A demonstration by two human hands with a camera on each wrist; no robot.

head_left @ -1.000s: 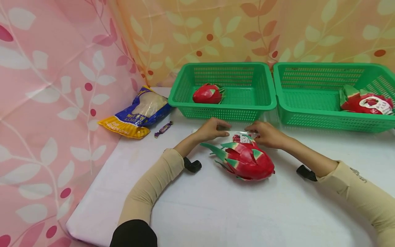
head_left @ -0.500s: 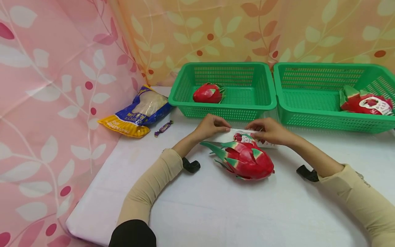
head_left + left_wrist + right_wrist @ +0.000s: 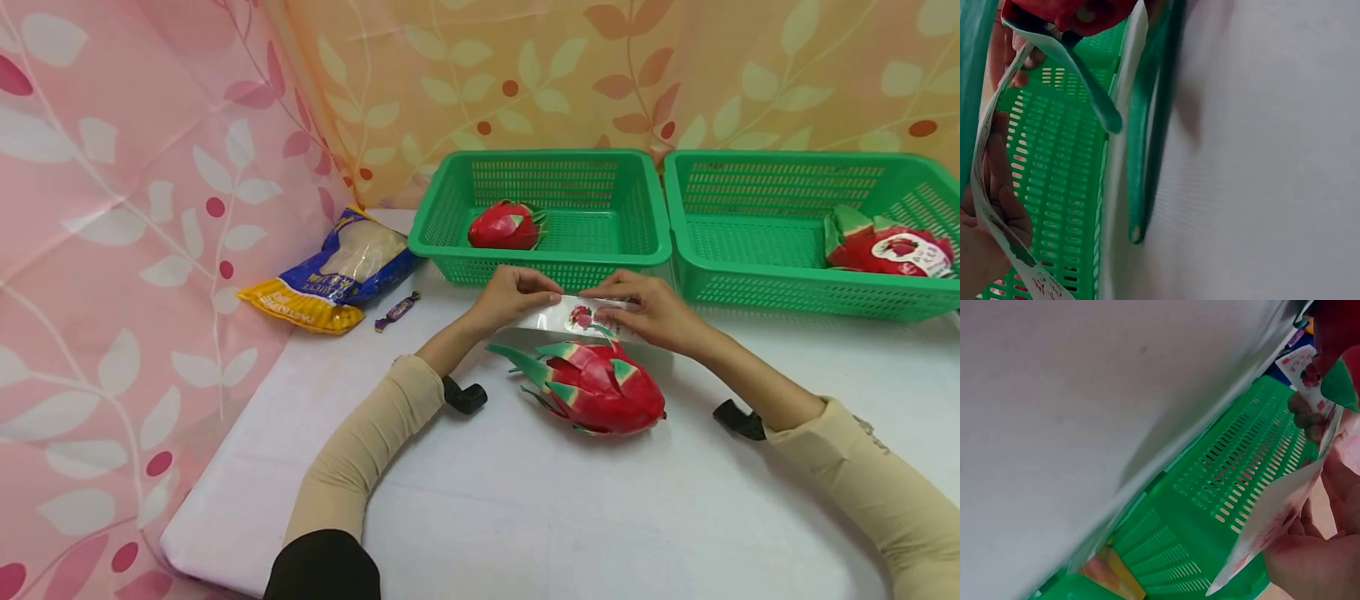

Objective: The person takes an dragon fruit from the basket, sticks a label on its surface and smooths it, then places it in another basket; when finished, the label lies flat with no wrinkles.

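Label strip [image 3: 556, 315], one — pinched by left hand [image 3: 507, 297] and right hand [image 3: 658, 314]; dragon fruit [image 3: 611, 390] lying on the table [image 3: 540, 517], just beside it toward the near edge — long axis roughly along the strip, leafy end toward the left edge, body nearer the right hand

Cannot fully read label strip [image 3: 561, 317], partly behind right hand [image 3: 663, 315]. Found rightmost basket [image 3: 795, 290], toward far edge of table [image 3: 525, 517], cut off.

White strip [image 3: 553, 314] (fruit-printed) curves; red dragon fruit [image 3: 609, 390] lies nearby.
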